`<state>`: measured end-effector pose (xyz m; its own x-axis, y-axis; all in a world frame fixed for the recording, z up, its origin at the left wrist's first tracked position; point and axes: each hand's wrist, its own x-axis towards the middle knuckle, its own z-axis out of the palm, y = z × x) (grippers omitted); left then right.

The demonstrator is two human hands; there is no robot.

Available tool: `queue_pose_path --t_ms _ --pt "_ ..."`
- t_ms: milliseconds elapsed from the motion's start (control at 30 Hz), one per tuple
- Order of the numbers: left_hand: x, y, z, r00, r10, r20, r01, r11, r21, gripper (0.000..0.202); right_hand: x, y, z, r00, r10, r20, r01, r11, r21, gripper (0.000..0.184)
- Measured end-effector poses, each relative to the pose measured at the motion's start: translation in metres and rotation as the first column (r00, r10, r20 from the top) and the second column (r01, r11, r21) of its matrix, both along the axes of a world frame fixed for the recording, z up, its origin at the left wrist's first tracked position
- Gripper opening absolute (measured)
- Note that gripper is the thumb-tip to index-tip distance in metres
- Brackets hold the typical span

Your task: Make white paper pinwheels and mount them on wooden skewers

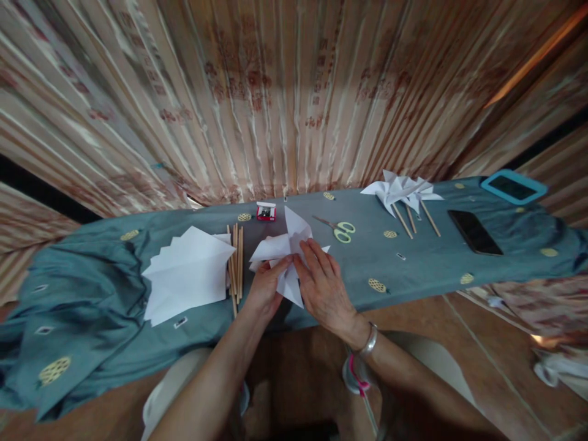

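A white paper pinwheel (299, 228) with folded blades is between my hands, over the front part of the cloth-covered table. My left hand (266, 285) pinches it near its centre, the thumb lying across the folds. From the other side, my right hand (321, 282) grips it too, with fingers bent over the paper near the middle. Fingertips of both hands nearly meet there, and what lies under them is hidden. Left of my hands lie several wooden sticks (240, 260). Beyond the pinwheel sits a small open red box (266, 212); scissors with green handles (342, 231) lie to its right.
A fanned stack of white paper (188, 275) lies on the left of the blue-green cloth (340, 269). To the right are several pinwheels on sticks (390, 190), a dark phone (475, 233) and a blue-framed tablet-like object (514, 186). A patterned curtain (275, 110) hangs behind.
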<state>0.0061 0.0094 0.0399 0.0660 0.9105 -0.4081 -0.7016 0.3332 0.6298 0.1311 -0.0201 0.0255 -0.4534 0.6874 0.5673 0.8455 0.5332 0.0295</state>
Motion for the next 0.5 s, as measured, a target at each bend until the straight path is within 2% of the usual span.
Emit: queue_pose_path --t_ms 167,400,500 --pt "-0.0009 0.0016 -0.0017 1.000 -0.017 0.025 0.018 0.999 -0.031 0.023 0.0019 -0.0005 0.0056 0.999 0.022 -0.030 -0.021 1.000 0.023 0.038" --pt "-0.0019 0.0006 -0.0012 0.997 -0.057 0.048 0.059 0.998 -0.036 0.024 0.0046 -0.0020 0.0048 0.995 0.077 -0.063 -0.076 0.997 0.032 0.038" --pt "-0.0032 0.0007 -0.0011 0.999 -0.045 0.012 0.045 0.999 -0.027 0.028 0.0091 -0.0035 0.0111 0.993 0.083 -0.081 -0.083 0.996 0.013 0.042"
